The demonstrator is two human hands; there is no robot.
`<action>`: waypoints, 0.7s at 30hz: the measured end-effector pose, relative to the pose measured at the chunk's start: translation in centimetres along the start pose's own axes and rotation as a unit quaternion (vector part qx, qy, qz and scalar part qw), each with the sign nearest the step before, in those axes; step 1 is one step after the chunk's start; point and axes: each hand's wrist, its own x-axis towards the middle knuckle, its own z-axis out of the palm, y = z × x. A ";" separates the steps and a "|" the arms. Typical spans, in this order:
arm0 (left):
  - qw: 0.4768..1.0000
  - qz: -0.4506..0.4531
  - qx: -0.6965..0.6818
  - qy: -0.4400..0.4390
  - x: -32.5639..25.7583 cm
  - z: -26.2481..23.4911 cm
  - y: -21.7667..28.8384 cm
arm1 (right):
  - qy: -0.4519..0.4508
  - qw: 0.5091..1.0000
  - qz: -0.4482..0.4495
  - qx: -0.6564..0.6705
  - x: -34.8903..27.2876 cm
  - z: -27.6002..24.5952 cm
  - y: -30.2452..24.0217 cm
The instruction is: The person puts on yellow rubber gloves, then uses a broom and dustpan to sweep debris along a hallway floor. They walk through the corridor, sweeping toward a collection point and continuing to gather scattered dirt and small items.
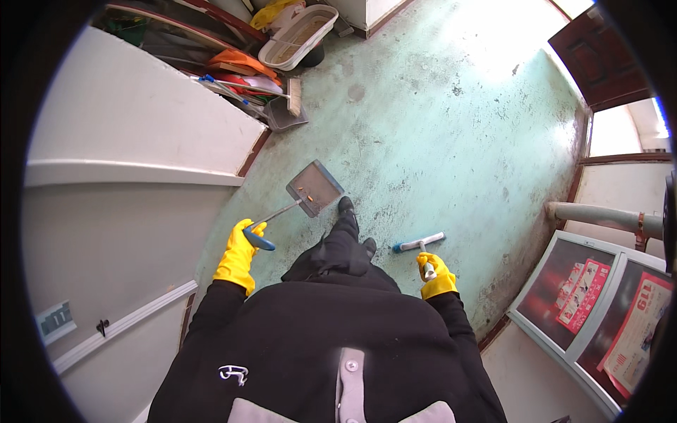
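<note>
Some small orange scraps (309, 198) lie in the dustpan (326, 185), left of the far shoe (345, 205). I see the left hand (236, 257) gripping its handle (259, 240), the right hand (438, 275) clasping a brush (422, 242). Tipping the pan could spill them.

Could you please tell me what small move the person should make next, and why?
Probably swing the brush left toward the dustpan: the right hand holds the brush well apart from it, while the left hand holds the dustpan by its handle, with a few small orange bits lying in its pan.
</note>
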 end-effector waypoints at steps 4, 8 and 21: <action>1.000 0.001 -0.028 0.009 5.1 4.6 2.2 | -0.008 0.978 -0.068 -0.196 -2.0 1.6 -1.1; 0.999 0.008 -0.047 0.021 7.4 8.7 5.0 | 0.035 0.985 0.059 -0.159 -1.0 2.8 -1.9; 0.999 0.007 -0.035 -0.021 11.8 16.8 8.8 | -0.061 0.967 -0.002 -0.248 16.6 25.0 -16.1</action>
